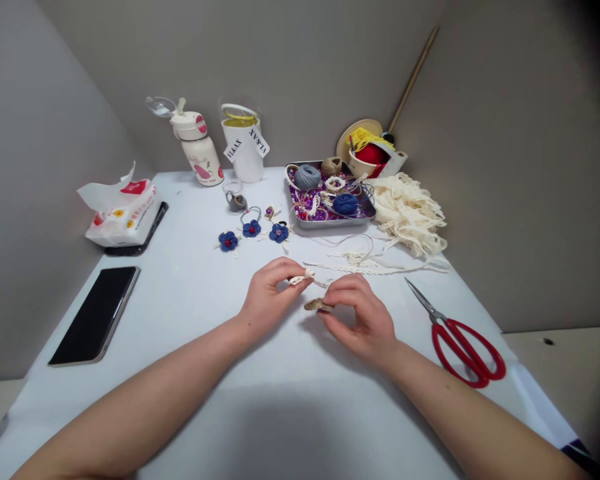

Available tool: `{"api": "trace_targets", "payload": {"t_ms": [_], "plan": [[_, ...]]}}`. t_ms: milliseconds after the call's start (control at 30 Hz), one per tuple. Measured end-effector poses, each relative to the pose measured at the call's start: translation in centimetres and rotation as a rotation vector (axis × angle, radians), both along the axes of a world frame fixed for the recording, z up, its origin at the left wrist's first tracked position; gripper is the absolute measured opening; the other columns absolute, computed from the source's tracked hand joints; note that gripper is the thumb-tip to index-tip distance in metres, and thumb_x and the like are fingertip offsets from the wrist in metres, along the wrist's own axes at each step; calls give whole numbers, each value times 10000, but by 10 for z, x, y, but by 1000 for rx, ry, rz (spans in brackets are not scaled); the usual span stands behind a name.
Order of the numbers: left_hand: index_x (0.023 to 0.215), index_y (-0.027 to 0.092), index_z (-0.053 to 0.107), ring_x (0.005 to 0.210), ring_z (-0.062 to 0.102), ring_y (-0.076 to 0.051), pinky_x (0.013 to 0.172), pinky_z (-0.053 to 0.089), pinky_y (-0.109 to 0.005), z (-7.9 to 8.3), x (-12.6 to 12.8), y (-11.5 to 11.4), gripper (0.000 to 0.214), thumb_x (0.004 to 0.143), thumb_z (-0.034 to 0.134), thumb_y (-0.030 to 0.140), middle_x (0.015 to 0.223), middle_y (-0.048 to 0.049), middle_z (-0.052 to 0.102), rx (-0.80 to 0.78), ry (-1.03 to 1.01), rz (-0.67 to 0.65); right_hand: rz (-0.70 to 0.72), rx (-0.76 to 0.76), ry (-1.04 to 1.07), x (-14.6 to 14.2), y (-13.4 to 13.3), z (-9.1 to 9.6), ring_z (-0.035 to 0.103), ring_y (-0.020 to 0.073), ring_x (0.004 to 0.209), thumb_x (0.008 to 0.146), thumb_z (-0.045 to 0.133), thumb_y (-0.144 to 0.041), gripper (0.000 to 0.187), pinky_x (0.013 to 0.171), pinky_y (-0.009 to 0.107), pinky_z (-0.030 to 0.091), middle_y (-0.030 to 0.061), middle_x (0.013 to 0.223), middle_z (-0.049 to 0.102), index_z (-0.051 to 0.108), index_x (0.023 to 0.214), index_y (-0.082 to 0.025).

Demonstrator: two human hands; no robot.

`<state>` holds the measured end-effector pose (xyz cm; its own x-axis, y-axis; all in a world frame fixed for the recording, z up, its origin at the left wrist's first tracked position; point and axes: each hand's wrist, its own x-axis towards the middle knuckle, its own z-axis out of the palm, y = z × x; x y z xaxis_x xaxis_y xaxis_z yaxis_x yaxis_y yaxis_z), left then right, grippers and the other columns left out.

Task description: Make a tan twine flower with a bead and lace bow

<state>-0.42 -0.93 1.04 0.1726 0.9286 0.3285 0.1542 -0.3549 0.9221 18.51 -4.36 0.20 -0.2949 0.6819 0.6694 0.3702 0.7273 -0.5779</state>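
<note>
My left hand (275, 290) pinches a strip of cream lace trim (298, 281) between thumb and fingers, above the middle of the table. Close beside it, my right hand (361, 313) is closed on a small tan-brown piece (318, 305), perhaps of wound cord; its exact kind is unclear. A short tail of the lace reaches from the left hand toward the right fingertips. Beyond the hands lie blue flower ornaments with beaded centres: one flower (229, 241) at the left, another flower (251, 228) with a grey loop, and a third flower (279, 232).
Red-handled scissors (467, 350) lie at the right. Behind stand a metal tray (330, 223) of beads and yarn balls, a lace heap (407, 210) and a yarn bowl (360, 167). Leftward are a phone (95, 315), a tissue pack (123, 217), a bottle (203, 157) and a white container (250, 157).
</note>
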Motion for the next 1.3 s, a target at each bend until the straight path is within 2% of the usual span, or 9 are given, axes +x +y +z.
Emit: {"api": "trace_targets", "payload": {"t_ms": [200,367,467,700,900,1000,1100,1200,1300], "plan": [[740,198,747,744,613,-153,685,460,-266,-1,5,0,46,762,719,226,781,-42,690,-178,3,-21,37,-180,132,-1,0,-6,588,205,883,816,667,-113,247,792,396,485,40,903,628,593,1006,-253],[741,176,745,699,606,-136,656,449,-246,-1,7,-3,55,755,694,190,754,-30,682,-257,57,-88,51,-304,223,-2,1,-9,588,201,895,822,677,-125,234,808,384,475,37,912,615,595,996,-256],[758,176,749,680,602,-128,653,450,-240,-1,6,-3,67,747,686,156,753,-23,691,-249,61,-124,48,-348,233,-2,2,-10,586,198,905,829,678,-134,225,819,378,468,37,935,613,596,996,-259],[818,190,756,751,617,-133,712,453,-241,0,2,-2,219,766,594,54,799,-23,708,-107,156,-193,19,-388,240,0,1,-11,579,187,912,834,683,-151,206,831,360,460,28,939,605,597,987,-258],[841,183,755,796,620,-149,737,446,-258,0,1,0,168,797,606,122,832,-35,707,-144,165,-231,-12,-424,241,-1,1,-10,571,179,901,826,687,-155,193,831,345,455,19,925,600,597,968,-250],[797,163,737,768,603,-159,707,435,-268,1,1,1,103,788,656,224,806,-39,693,-300,133,-187,-27,-442,243,-2,1,-10,569,176,890,825,682,-163,177,826,339,455,15,918,602,596,956,-247],[749,153,696,677,543,-135,655,403,-258,1,1,5,138,776,668,286,711,-9,637,-443,89,-93,-56,-460,195,-2,2,-10,576,171,876,817,685,-166,183,820,335,449,6,914,616,593,954,-245],[713,153,658,640,484,-115,635,372,-249,1,-1,9,163,770,673,305,671,14,582,-451,42,-9,-94,-391,0,-4,1,-8,589,168,864,816,691,-161,172,829,348,410,-6,893,650,587,929,-237],[696,154,642,653,474,-117,645,369,-248,2,-3,11,174,765,683,308,676,14,572,-418,8,52,-146,-214,-224,-7,-2,-7,592,173,864,852,661,-161,114,835,370,346,-1,882,672,574,899,-217]]}}
